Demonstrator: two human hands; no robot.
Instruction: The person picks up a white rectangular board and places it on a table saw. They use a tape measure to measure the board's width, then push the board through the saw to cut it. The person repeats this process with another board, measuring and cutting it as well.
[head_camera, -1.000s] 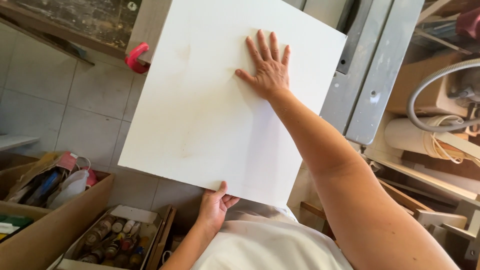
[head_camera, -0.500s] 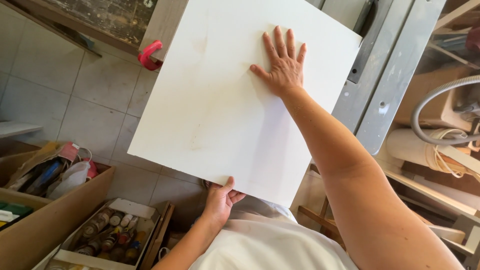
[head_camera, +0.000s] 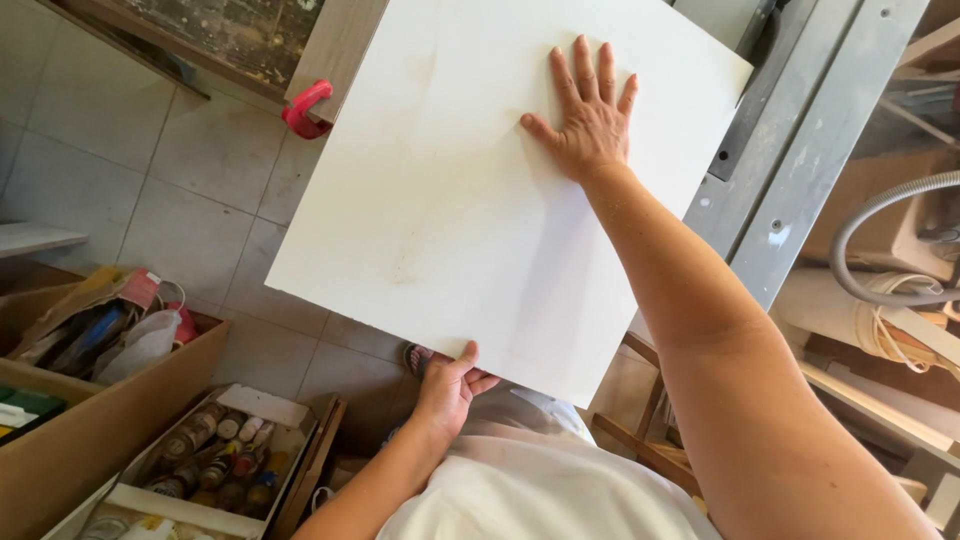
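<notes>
The white square board sits a little farther and more to the right than it did a second ago, its far right corner now well over the grey metal rail, so the panel appears to be sliding forward across the bench under the hands. The right hand lies flat on the board's far right part, fingers spread and pressed down. The left hand pinches the near edge, thumb on top and fingers curled beneath. There is one board, one red clamp at the bench edge on the far left, one grey hose looping at the right, and a cardboard tray of small paint bottles on the tiled floor, too crowded to count
</notes>
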